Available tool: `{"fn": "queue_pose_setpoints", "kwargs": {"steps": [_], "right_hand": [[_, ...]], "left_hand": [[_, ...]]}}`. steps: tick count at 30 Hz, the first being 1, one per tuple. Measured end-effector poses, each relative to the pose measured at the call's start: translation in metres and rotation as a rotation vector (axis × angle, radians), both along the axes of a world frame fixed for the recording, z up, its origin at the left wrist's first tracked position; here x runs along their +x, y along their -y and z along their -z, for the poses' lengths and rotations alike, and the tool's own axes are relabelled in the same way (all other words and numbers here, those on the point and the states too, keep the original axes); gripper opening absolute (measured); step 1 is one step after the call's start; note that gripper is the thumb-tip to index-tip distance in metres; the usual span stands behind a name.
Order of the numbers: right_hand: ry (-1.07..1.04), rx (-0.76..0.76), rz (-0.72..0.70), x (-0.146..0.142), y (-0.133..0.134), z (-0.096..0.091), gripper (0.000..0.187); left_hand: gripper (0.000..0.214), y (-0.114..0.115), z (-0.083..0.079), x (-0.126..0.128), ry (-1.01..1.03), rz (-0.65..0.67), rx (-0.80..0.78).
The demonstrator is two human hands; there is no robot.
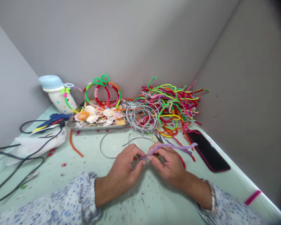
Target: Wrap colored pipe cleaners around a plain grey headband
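Pinching a purple pipe cleaner [189, 146] above the middle of the table [72, 167], the left hand [125, 168] and right hand [170, 165] each had a narrow grip on it, seemingly at a twisting step, which likely called next for steady pressure while guiding the loose right end.

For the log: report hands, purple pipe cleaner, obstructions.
Left hand, right hand pinching purple pipe cleaner. It extends rightward. Gray wire coil beyond, apparently not blocking.
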State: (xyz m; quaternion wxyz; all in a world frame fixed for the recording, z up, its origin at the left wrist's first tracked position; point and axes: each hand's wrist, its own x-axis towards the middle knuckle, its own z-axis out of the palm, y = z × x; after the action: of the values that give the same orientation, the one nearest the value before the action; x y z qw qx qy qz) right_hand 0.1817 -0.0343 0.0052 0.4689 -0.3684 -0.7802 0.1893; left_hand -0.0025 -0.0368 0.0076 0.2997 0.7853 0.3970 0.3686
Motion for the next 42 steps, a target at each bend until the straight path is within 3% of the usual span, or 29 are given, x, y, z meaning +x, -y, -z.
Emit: {"fn": "queue_pose_setpoints", "kwargs": {"steps": [42], "right_hand": [[0.03, -0.126, 0.041, -0.0019, 0.0035, 0.0027, 0.014]], "left_hand": [[0.007, 0.0009, -0.0033, -0.0001, 0.037, 0.008, 0.067]]}}
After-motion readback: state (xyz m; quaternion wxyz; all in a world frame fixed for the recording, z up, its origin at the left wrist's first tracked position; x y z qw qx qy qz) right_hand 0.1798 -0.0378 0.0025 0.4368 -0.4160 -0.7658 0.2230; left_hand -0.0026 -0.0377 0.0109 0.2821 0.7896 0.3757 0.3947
